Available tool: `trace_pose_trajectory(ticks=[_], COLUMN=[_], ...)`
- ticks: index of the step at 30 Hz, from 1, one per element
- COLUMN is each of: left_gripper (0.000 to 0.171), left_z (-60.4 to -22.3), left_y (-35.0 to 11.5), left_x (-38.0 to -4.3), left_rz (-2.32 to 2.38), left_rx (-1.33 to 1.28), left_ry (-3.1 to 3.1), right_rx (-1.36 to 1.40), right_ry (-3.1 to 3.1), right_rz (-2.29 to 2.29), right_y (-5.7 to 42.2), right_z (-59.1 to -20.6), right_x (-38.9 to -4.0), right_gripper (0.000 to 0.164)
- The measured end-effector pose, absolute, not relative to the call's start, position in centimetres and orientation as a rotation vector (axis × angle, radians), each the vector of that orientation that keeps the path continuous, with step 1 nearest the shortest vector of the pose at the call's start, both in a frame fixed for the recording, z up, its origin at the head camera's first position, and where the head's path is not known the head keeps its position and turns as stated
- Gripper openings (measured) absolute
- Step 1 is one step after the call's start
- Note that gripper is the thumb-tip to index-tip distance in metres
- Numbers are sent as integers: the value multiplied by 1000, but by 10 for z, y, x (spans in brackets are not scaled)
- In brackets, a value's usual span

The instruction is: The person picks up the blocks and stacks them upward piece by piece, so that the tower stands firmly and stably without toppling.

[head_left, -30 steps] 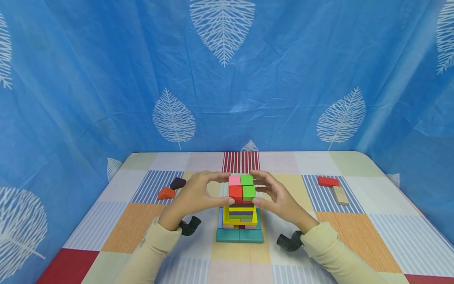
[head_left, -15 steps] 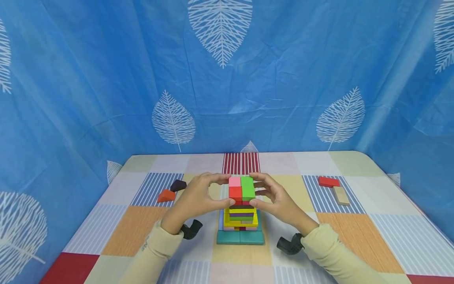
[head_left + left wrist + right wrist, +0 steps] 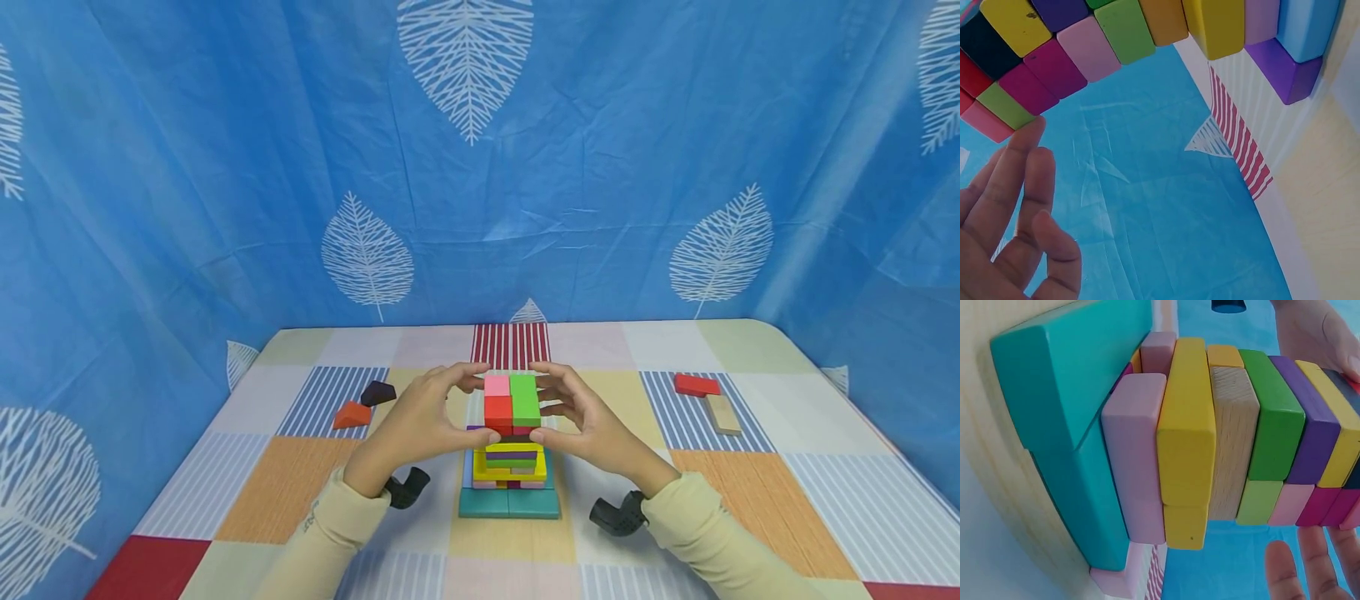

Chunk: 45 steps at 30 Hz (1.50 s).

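A tower of coloured wooden blocks (image 3: 515,446) stands upright on teal base blocks (image 3: 483,502) in the head view. Its top shows a pink block (image 3: 497,386), red block (image 3: 498,407) and green block (image 3: 524,400). My left hand (image 3: 420,421) frames the tower's left side, thumb at the front and index finger towards the back. In the left wrist view a fingertip touches a light green block (image 3: 1007,106). My right hand (image 3: 592,417) mirrors it on the right, thumb near the front corner. The right wrist view shows its fingertips close to magenta blocks (image 3: 1316,505); contact is unclear.
On the left lie an orange block (image 3: 352,415) and a dark block (image 3: 378,392). On the right, a red block (image 3: 697,384) and a plain wood block (image 3: 722,414) lie together. Black devices sit at both wrists. A blue curtain (image 3: 600,167) hangs behind the table.
The green pieces on top stood out of line at first and now lie flush in one column. Both hands have stayed around the tower, with the fingertips shifting slightly.
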<state>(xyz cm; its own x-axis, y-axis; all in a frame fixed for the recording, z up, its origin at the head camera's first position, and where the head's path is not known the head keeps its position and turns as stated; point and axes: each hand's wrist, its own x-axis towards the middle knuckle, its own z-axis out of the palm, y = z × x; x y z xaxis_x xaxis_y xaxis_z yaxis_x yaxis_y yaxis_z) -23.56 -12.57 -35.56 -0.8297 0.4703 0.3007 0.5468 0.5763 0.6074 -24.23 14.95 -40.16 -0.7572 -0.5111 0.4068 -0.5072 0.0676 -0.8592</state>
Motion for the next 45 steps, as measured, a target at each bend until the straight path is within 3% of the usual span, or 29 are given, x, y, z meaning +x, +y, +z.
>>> trace_pose_trajectory(ticks=[21, 28, 33, 37, 45], left_gripper=[80, 87, 96, 91, 70], left_z=[-357, -358, -361, -365, -372], left_y=[-122, -122, -123, -123, -125], left_x=[-239, -240, -243, -246, -249], left_rz=[-1170, -1157, -1259, -1352, -1423], left_rx=[-916, -906, -931, -967, -1001], left_ry=[-2673, -2720, -2868, -2925, -2901], right_rx=[-1033, -1058, -1071, -1011, -721], right_ry=[2288, 2300, 2480, 2661, 2908], right_rz=[-1851, -1740, -1654, -1596, -1461], right_y=[149, 166, 201, 235, 309], right_z=[-400, -391, -374, -362, -370], right_x=[-241, -249, -259, -264, -277], right_gripper=[79, 92, 67, 44, 32])
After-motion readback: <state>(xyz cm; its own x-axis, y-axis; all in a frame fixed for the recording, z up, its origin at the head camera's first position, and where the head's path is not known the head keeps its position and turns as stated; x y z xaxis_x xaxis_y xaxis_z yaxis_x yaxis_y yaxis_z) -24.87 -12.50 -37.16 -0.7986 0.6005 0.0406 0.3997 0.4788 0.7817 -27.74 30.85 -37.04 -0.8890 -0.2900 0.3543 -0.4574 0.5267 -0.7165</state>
